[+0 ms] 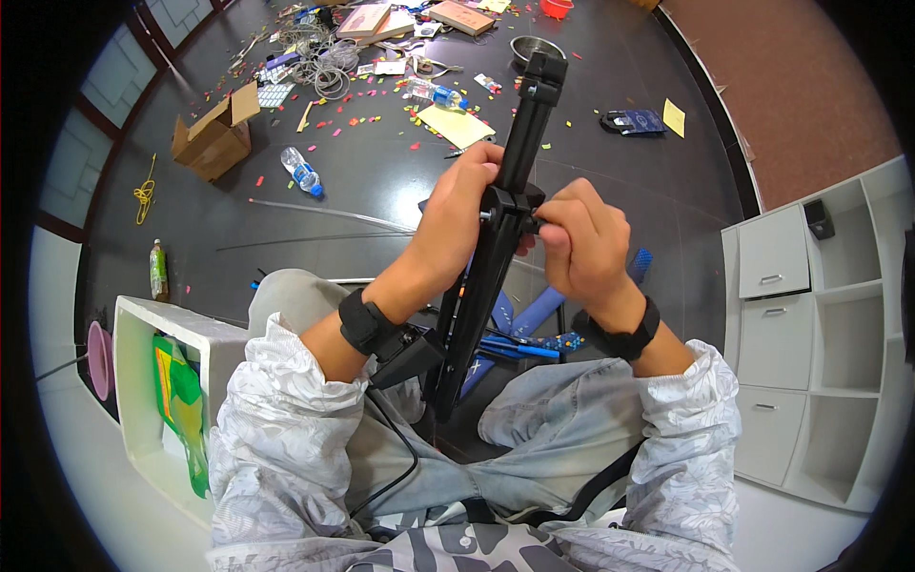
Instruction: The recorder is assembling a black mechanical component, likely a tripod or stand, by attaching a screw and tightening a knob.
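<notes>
A black folded tripod (488, 281) stands slanted in front of me, its upper end leaning away and to the right. My left hand (456, 208) is wrapped round it from the left, just by the middle collar (512, 202). On the collar's right side, my right hand (586, 238) has its fingers curled and its thumb pressed in, pinching a small part that the fingers mostly hide. A silver bolt end shows on the collar's left side. Black bands circle both wrists. Beneath the tripod lie blue pens (522, 349) and blue tubular pieces (539, 311), partly covered.
A white foam box (133, 381) with a green bag stands at my left. White cabinets (777, 343) are at my right. On the floor lie a cardboard box (214, 138), bottles (301, 173), coiled cables (329, 71), thin rods, a metal bowl (537, 46) and paper scraps.
</notes>
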